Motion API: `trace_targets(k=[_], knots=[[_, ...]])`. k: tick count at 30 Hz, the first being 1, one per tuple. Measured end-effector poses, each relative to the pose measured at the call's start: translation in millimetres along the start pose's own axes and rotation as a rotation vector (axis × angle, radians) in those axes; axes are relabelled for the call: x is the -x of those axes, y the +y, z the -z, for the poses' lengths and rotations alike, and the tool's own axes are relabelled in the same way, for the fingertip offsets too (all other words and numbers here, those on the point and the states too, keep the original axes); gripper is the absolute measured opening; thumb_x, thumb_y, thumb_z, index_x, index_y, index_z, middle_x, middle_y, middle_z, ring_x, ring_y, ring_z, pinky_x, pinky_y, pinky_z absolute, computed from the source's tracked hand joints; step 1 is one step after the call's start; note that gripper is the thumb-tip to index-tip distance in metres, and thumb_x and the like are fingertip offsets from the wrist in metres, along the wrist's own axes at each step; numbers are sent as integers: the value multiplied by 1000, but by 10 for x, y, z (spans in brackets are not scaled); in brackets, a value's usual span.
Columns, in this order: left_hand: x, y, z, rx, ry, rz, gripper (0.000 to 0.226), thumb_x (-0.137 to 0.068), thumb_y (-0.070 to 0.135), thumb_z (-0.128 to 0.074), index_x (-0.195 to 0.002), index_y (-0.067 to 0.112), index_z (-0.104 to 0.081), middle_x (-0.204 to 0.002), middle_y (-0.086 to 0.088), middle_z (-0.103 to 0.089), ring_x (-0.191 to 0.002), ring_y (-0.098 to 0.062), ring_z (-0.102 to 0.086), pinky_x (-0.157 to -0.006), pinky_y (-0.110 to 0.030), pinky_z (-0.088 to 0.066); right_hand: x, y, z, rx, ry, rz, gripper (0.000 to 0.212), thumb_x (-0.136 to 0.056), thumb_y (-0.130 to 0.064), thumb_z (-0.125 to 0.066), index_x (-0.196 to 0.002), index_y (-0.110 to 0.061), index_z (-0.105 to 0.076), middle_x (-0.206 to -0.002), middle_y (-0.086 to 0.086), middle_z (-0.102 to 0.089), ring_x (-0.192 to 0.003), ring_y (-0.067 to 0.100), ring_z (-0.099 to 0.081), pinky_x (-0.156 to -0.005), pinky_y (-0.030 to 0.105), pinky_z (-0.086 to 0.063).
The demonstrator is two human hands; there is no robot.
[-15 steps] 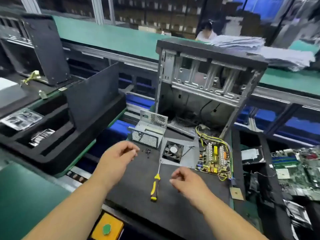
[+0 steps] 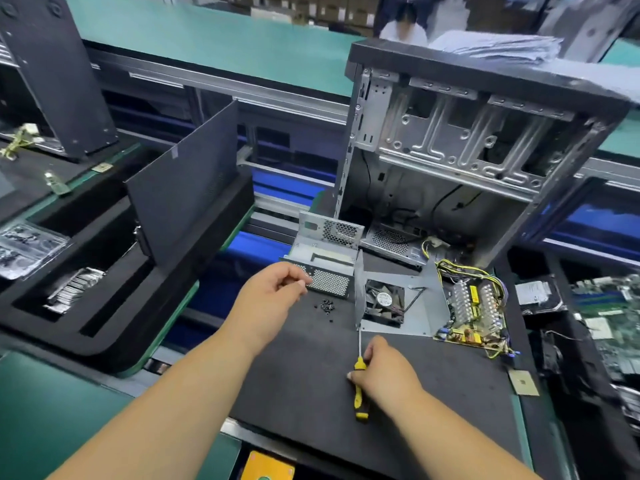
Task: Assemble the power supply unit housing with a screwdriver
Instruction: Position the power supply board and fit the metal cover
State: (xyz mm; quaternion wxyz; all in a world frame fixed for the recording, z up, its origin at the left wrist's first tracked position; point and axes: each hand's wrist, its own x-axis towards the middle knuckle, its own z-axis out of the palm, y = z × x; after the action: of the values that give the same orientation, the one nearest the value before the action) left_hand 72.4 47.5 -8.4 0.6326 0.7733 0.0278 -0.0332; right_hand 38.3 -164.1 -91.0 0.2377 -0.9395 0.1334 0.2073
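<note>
**Hands at the desk, screwdriver under the right**

Your right hand [image 2: 386,374] is resting over the screwdriver [image 2: 360,386], fingers curling round its yellow-and-black handle. The tool is lying flat on the dark mat [image 2: 311,393] that is covering the desk, its shaft pointing away from you toward the fan plate [image 2: 401,306]. Take that plate as your landmark: it is lying flat on the mat with a black fan [image 2: 384,301] showing in its opening, and the tip of the shaft is sitting just at its near left corner.

Your left hand [image 2: 273,294] is hovering left of the fan plate, fingers loosely curling with thumb and forefinger drawing together; whether they are pinching anything is too small to tell. Just right of that hand, between it and the plate, a small cluster of black screws [image 2: 327,305] is lying on the mat.

Beyond the plate's left side, the housing [image 2: 329,258] is sitting open, its perforated grille facing you and touching the mat. Right of the plate, the circuit board [image 2: 474,313] is lying flat with yellow and black wires [image 2: 460,268] looping off its far edge. Behind the plate, the open computer case [image 2: 467,133] is standing upright. Far left of the plate, black foam trays [image 2: 104,289] are holding bagged parts.
</note>
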Motion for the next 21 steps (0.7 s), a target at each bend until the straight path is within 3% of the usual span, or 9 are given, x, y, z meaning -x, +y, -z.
trace_targets(k=[3,10,17,21], knots=[[-42,2,-76,-24,-30,-14,24,-91,13,-57,-85,33,-71,-85,3,-68,-77,-5,-59,-82,-26,-48,-4,24,25,-13,-7,1,34,-77,-30,-73,-88,-24,-41,-80,-6,-58,-76,18,-55,-55,29,-37],[-82,158,-464,-33,-68,-41,25,-93,15,-57,-83,35,-70,-85,2,-68,-72,0,-60,-67,-9,-46,127,453,295,-109,-18,7,27,-73,-24,-67,-88,-26,-44,-76,-3,-63,-73,19,-62,-64,36,-49],[-43,310,-1195,-72,-163,-99,22,-93,14,-58,-85,31,-69,-79,7,-64,-73,-5,-57,-69,-17,-44,387,1346,681,-203,68,-83,26,-79,-25,-67,-88,-29,-43,-74,-3,-61,-65,16,-59,-61,35,-48],[53,371,-1562,-104,-211,-113,25,-92,12,-59,-82,32,-69,-81,4,-66,-69,-1,-57,-63,-7,-43,484,1790,867,-239,128,-147,24,-81,-21,-67,-89,-25,-45,-70,-3,-57,-61,16,-54,-58,34,-43]])
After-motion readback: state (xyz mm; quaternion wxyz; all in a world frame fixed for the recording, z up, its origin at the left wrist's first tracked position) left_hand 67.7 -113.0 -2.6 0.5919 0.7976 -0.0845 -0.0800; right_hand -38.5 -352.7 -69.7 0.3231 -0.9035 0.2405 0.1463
